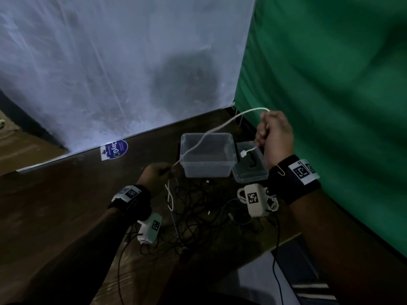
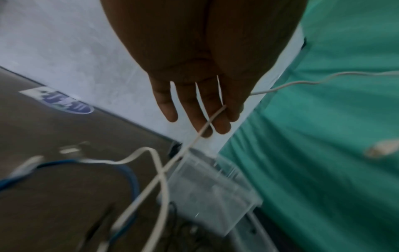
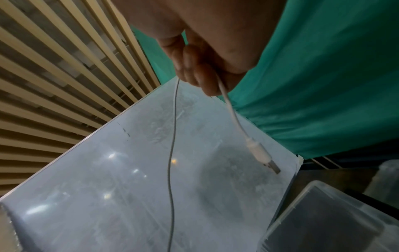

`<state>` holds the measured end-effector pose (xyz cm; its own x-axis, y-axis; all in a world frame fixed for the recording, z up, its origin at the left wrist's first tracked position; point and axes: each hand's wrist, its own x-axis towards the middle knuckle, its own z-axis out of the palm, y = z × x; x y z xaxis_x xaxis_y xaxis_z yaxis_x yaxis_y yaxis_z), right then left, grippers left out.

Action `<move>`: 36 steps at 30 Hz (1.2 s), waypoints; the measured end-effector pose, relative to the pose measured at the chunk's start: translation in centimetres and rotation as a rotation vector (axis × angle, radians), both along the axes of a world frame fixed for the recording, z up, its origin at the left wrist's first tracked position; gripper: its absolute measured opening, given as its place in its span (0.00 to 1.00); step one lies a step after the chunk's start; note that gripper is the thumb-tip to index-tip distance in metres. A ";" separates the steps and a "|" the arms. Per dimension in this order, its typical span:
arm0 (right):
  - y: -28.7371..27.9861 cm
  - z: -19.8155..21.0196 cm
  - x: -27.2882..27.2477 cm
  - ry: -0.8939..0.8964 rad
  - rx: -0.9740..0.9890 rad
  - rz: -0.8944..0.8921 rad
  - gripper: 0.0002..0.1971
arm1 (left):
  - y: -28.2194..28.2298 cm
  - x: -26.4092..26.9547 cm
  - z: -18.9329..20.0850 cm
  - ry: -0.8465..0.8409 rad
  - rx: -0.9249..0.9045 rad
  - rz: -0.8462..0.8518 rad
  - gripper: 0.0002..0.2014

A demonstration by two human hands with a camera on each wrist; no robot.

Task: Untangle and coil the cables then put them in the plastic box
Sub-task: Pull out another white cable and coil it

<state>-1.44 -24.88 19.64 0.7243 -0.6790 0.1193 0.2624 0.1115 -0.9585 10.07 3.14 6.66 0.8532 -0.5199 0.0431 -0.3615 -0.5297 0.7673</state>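
A white cable arcs over the open clear plastic box between my two hands. My right hand is raised beside the green cloth, its fingers curled round the cable, and the USB plug dangles just below it. My left hand is lower, left of the box, and pinches the same cable, which runs between its fingers. Below that hand the cable loops down toward the table.
A tangle of black cables lies on the dark wooden table in front of the box, with a blue cable among it. The box lid sits to the right. A whiteboard and green cloth wall in the back.
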 end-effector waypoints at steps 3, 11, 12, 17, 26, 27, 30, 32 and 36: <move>0.2 -0.1 -1.0 -0.001 0.025 0.075 0.13 | -1.3 0.3 2.1 -0.058 -0.018 0.001 0.19; 3.9 0.4 -2.6 0.087 -0.178 0.505 0.14 | -6.7 -6.4 10.3 0.198 -0.318 -0.249 0.19; 4.0 0.0 -2.6 0.096 -0.297 0.518 0.14 | -7.2 -7.4 11.1 0.335 -0.367 -0.289 0.16; 2.2 -1.0 -3.6 0.230 -0.883 0.323 0.10 | -7.6 -8.4 11.8 0.673 -0.529 -0.221 0.18; 0.1 -2.0 -4.2 0.213 -0.477 0.350 0.06 | -6.6 -8.4 13.9 1.159 -0.696 -0.593 0.08; 0.6 -2.5 -4.2 0.194 -0.448 0.354 0.09 | -6.8 -8.2 14.2 1.172 -0.750 -0.612 0.08; 3.0 -4.5 -4.4 0.216 -0.451 0.274 0.13 | -7.9 -7.7 15.0 1.095 -0.893 -0.601 0.10; 4.7 -6.2 -4.6 0.264 -0.584 0.278 0.11 | -8.5 -7.3 14.9 1.003 -0.961 -0.532 0.09; 6.2 -7.3 -5.8 0.297 -0.857 0.351 0.22 | -9.2 -6.2 13.8 0.900 -1.061 -0.338 0.10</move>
<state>-7.23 -18.67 12.30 0.9495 -0.1868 0.2521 0.0815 -0.6290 -0.7731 3.91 -6.08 20.44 0.6419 -0.7649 0.0538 0.4611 0.4411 0.7699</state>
